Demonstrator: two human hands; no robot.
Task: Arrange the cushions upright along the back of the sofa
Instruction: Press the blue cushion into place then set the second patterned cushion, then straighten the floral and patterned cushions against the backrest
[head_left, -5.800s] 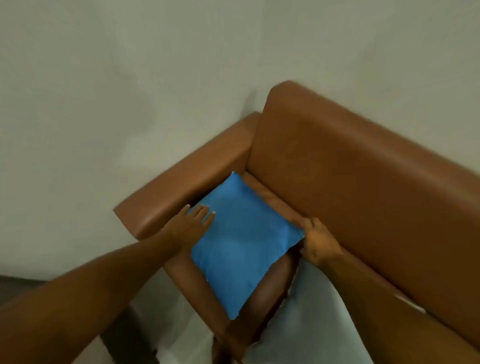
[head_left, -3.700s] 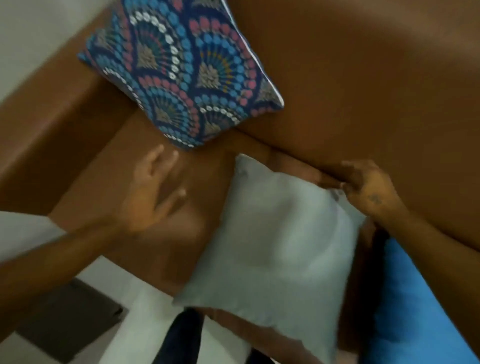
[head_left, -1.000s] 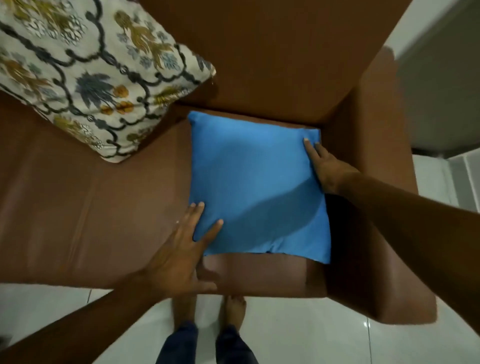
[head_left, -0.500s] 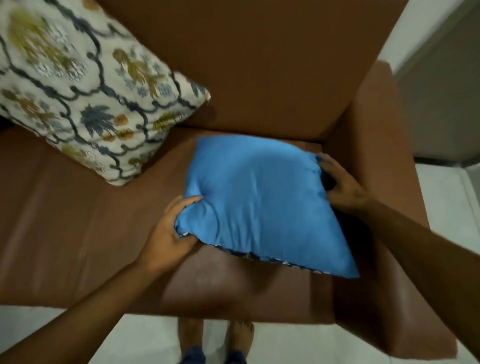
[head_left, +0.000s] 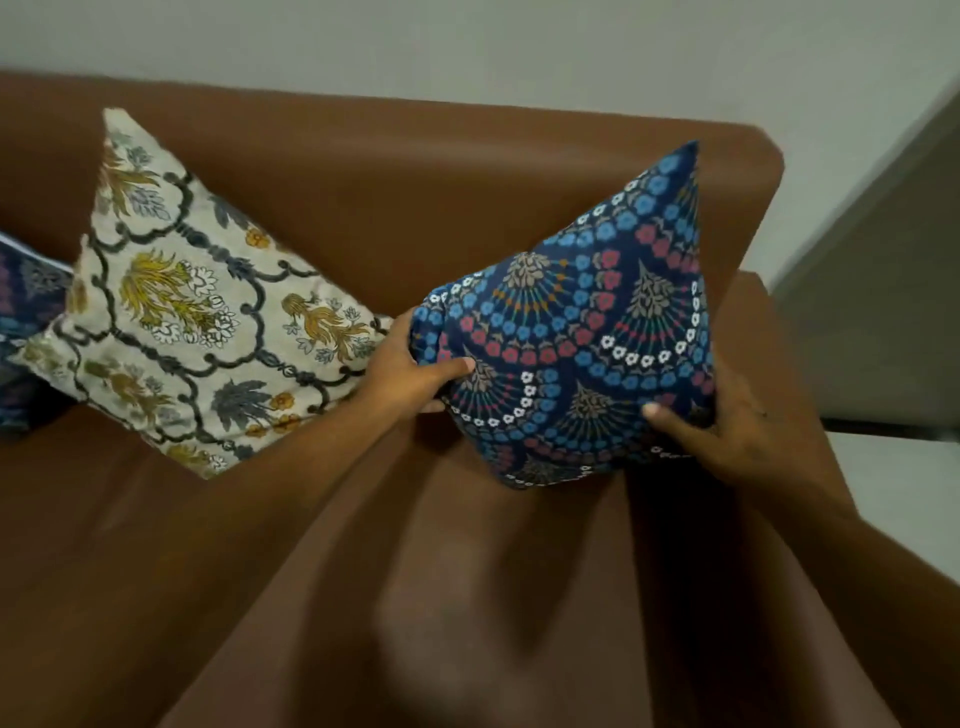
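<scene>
Gripping the navy patterned cushion (head_left: 582, 338) at three o'clock, our left hand (head_left: 410, 371) and right hand (head_left: 748, 426) clasp its sides, fingers mostly hidden behind; a dark cushion (head_left: 23, 322) is cropped at nine o'clock beside the cream floral cushion (head_left: 208, 312) on the sofa (head_left: 467, 208).

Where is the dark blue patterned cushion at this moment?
The blue cushion is at the sofa's right end, held upright by both hands against the backrest, right of the cream cushion.
</scene>
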